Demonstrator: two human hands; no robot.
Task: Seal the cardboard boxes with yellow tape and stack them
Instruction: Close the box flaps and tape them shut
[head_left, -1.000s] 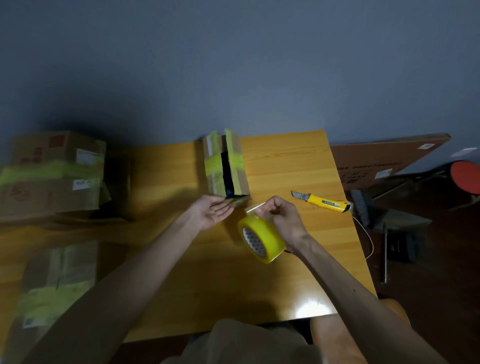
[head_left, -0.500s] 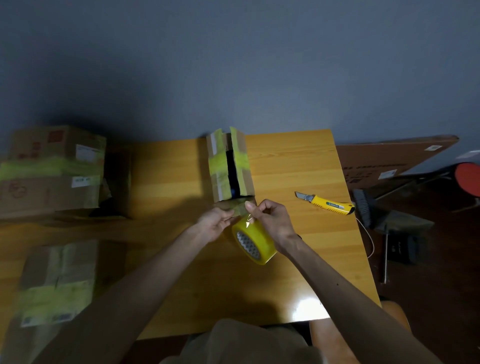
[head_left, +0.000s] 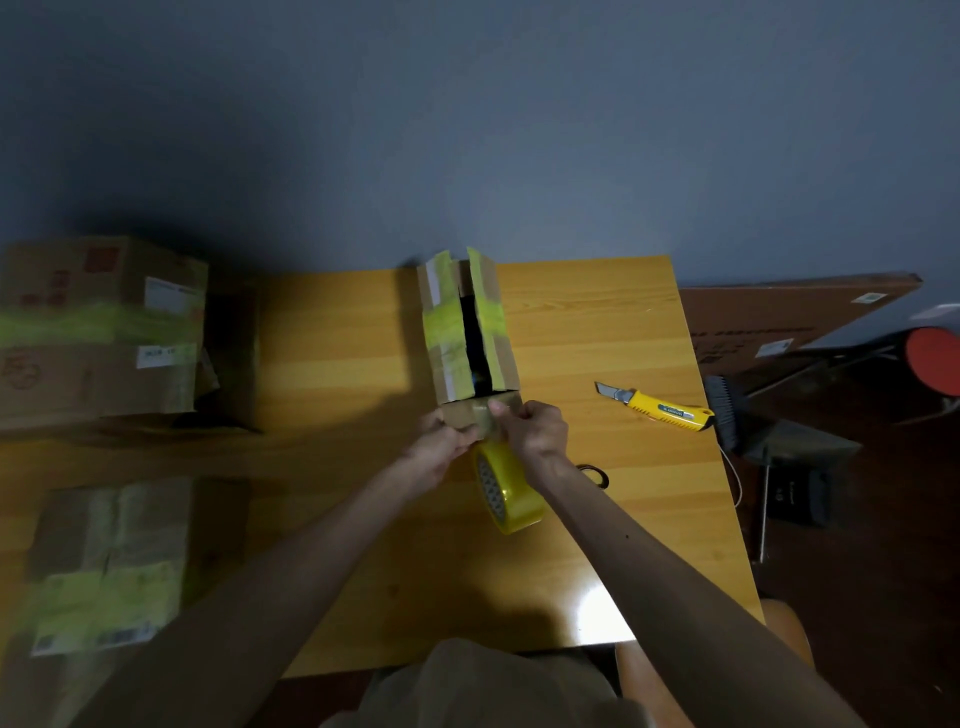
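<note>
A narrow cardboard box (head_left: 451, 332) lies lengthwise on the wooden table (head_left: 582, 332), its two top flaps parted by a dark gap and crossed by old yellow tape. At its near end my left hand (head_left: 441, 441) and my right hand (head_left: 535, 431) both pinch a strip of tape against the box's front face. The yellow tape roll (head_left: 506, 491) hangs from that strip just below my hands, above the table.
A yellow utility knife (head_left: 660, 408) lies to the right of the box. Two taped boxes are stacked at the far left (head_left: 98, 332), and another taped box (head_left: 109, 561) sits at the near left. A small dark ring (head_left: 595, 474) lies by my right wrist.
Both hands moved forward from the table's middle to the box's near end, bringing the tape strip onto its front face. The roll now hangs lower, beneath my hands.
</note>
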